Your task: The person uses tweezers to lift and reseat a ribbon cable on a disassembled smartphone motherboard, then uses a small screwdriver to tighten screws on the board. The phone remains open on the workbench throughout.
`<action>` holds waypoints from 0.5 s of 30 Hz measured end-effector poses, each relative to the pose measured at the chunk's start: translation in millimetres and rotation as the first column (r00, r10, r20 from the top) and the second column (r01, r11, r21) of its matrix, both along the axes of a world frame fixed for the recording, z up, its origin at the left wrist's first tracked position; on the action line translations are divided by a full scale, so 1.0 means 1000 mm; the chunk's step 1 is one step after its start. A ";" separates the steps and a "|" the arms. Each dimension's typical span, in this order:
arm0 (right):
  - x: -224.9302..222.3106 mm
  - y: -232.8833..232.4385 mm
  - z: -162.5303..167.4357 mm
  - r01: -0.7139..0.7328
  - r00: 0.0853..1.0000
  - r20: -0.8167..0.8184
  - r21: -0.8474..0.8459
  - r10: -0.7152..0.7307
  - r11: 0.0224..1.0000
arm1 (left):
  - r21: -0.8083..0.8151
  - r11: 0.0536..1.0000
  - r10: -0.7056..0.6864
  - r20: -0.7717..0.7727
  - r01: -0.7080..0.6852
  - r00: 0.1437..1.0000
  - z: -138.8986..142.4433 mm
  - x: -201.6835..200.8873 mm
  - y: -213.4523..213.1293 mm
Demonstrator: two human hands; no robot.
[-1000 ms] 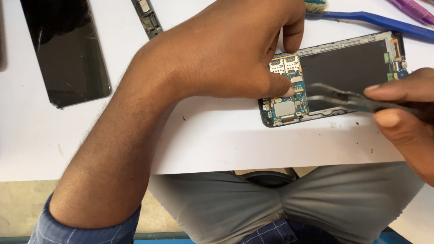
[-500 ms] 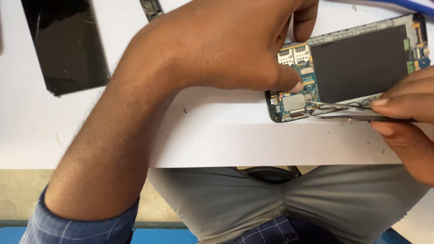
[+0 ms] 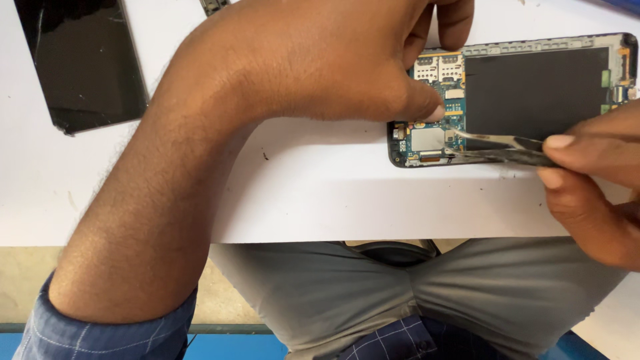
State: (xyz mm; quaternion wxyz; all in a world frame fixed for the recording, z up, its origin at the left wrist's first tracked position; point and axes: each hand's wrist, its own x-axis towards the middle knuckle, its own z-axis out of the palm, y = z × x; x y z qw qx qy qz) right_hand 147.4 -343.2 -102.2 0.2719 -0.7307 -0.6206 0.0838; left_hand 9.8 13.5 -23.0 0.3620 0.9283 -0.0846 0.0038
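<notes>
Pressing down with a thumb, the left hand [image 3: 333, 60] steadies an opened phone [image 3: 513, 100] lying back-side up on the white bench [image 3: 320, 193], its fingers curled over the phone's upper edge. The right hand [image 3: 593, 187], just right of the phone, pinches metal tweezers [image 3: 500, 148] between thumb and forefinger; the tips rest on the blue circuit board [image 3: 437, 127] at the phone's left end. Well left of the phone lies a detached black screen panel [image 3: 83, 60].
</notes>
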 end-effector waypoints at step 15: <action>-0.019 0.012 0.019 0.083 0.996 -0.040 -0.047 -0.085 0.995 | 0.049 0.998 0.037 -0.055 -0.034 0.998 0.003 0.001 -0.001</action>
